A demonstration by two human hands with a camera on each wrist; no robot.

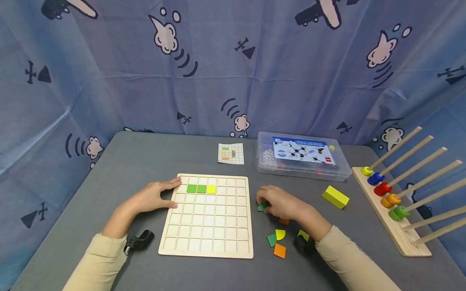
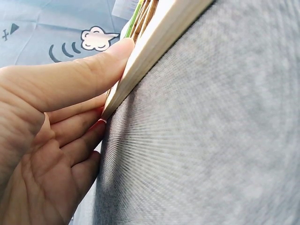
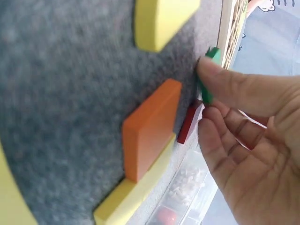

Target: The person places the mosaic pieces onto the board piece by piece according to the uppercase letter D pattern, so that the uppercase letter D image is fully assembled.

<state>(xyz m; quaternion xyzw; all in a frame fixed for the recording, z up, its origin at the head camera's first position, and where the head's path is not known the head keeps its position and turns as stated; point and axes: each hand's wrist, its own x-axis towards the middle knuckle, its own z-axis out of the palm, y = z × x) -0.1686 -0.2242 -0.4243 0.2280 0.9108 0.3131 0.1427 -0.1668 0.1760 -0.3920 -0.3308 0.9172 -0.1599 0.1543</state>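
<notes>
My left hand [image 1: 154, 197] rests against the left side of a wooden grid board [image 1: 204, 230], its thumb and fingers touching the edge near the upper left corner. Two green squares [image 1: 196, 188] and a yellow square [image 1: 211, 189] lie in a row on the board. To the board's right, my right hand [image 1: 282, 202] pinches a green piece [image 3: 205, 89] between thumb and fingers. A red piece [image 3: 190, 123] lies just beyond those fingers in the right wrist view. Nearby on the table are an orange piece [image 3: 152, 131] and yellow pieces [image 3: 164, 21].
Loose pieces, among them an orange one [image 1: 280, 251] and a green one [image 1: 271, 240], lie near the right wrist. Farther back are a printed pattern card [image 1: 233, 158] and a clear plastic box [image 1: 302, 171]. A yellow block [image 1: 335, 197] and a wooden peg stand [image 1: 415, 248] stand at right.
</notes>
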